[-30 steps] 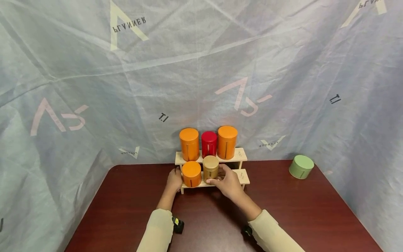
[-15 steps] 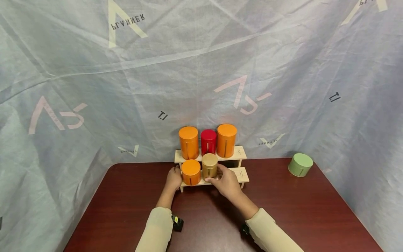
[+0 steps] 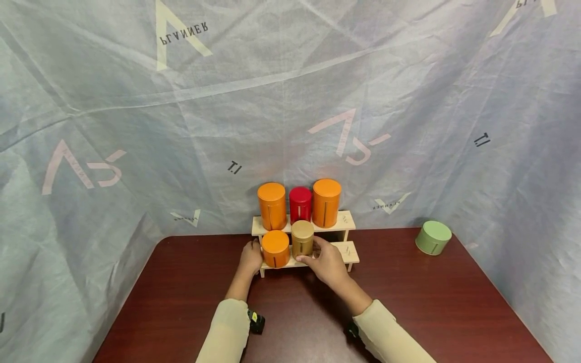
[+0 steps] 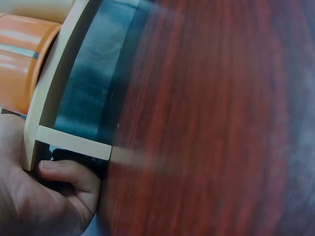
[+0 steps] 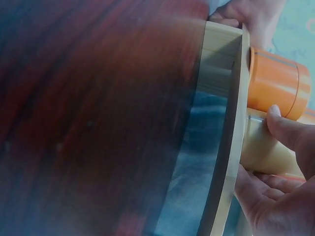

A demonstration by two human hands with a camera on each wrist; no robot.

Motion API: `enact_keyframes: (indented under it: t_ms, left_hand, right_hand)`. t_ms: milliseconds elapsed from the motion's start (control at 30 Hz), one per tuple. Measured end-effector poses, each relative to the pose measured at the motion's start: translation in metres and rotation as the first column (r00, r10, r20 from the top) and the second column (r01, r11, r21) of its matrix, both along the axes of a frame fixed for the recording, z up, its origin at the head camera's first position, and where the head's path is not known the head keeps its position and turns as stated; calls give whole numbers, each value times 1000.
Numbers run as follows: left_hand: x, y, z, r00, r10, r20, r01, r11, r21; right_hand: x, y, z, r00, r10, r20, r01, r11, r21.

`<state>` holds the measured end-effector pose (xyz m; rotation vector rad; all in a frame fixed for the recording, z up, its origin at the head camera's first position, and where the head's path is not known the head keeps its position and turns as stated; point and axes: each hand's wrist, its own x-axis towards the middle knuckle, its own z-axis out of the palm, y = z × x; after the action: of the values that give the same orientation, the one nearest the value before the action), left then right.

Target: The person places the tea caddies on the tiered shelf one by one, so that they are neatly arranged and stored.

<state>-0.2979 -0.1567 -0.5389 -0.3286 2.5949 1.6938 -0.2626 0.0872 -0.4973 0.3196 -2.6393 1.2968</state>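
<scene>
My right hand (image 3: 328, 263) holds a gold canister (image 3: 302, 239) upright at the lower step of a wooden two-step shelf (image 3: 347, 251). In the right wrist view its thumb and fingers (image 5: 283, 129) lie on both sides of the gold canister (image 5: 261, 145). Just left of it, a short orange canister (image 3: 275, 249) stands on the same step. My left hand (image 3: 250, 258) grips the left end of that step; the left wrist view shows its fingers (image 4: 69, 172) curled under the board (image 4: 42, 105). Whether the gold canister's base touches the board is hard to tell.
On the upper step stand two tall orange canisters (image 3: 272, 206) (image 3: 326, 204) with a red canister (image 3: 300, 204) between them. A green canister (image 3: 433, 238) sits at the far right of the dark red table (image 3: 408, 302). A grey printed sheet (image 3: 136, 141) hangs close behind.
</scene>
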Motion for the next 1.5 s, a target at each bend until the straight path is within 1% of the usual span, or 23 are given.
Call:
enact_keyframes:
  t_ms: [133, 200, 267, 333, 467, 500, 567, 633, 700, 867, 967, 1100, 1200, 1300, 1400, 1500]
  left_hand:
    - [-1, 0, 0, 1000, 6, -3, -6, 1000, 0]
    - [-1, 1, 0, 1000, 9, -5, -9, 1000, -2]
    - [-2, 1, 0, 1000, 13, -3, -13, 1000, -3]
    - [-2, 1, -1, 1000, 15, 4, -15, 1000, -4]
    - [-2, 1, -2, 1000, 18, 3, -18, 1000, -1]
    - [-2, 1, -2, 1000, 19, 2, -19, 1000, -1]
    - [-2, 1, -3, 1000, 19, 1, -19, 1000, 1]
    - [-2, 2, -4, 1000, 19, 4, -19, 1000, 5]
    - [-1, 2, -4, 1000, 19, 8, -19, 1000, 7]
    - [-1, 2, -2, 1000, 19, 5, -19, 1000, 6]
    - [0, 2, -1, 1000, 23, 5, -23, 1000, 2]
    - [1, 1, 0, 1000, 27, 6, -27, 1000, 2]
    - [2, 1, -1, 1000, 28, 7, -28, 1000, 0]
    - [1, 1, -1, 1000, 29, 6, -29, 1000, 0]
    - [1, 1, -1, 1000, 26, 6, -26, 1000, -2]
    - [1, 1, 0, 1000, 18, 10, -18, 1000, 5]
  right_hand:
    - [-1, 1, 0, 1000, 16, -7, -16, 1000, -1]
    - [-2, 3, 0, 999, 32, 6, -32, 999, -13]
    - [-3, 5, 0, 998, 54, 27, -53, 998, -44]
    - [-3, 9, 0, 995, 70, 67, -64, 994, -93]
    - [-1, 15, 0, 985, 107, 133, -77, 974, -212]
    - [-1, 17, 0, 983, 112, 145, -76, 970, -230]
    - [0, 20, -1, 982, 124, 145, -87, 966, -243]
    - [2, 24, -2, 983, 127, 134, -92, 967, -237]
    - [3, 28, -3, 988, 109, 108, -83, 971, -225]
    - [2, 41, -3, 999, 24, 37, -16, 979, -204]
    - [1, 50, -2, 1000, -7, -22, 3, 984, -179]
    - [0, 63, -5, 996, -10, -93, -7, 983, -185]
    - [0, 70, -6, 993, -18, -113, -4, 980, -197]
    - [0, 77, -4, 994, -30, -103, 7, 975, -222]
    - [0, 85, -1, 993, -62, -101, 37, 971, -236]
    - [0, 94, 2, 988, -109, -109, 83, 971, -222]
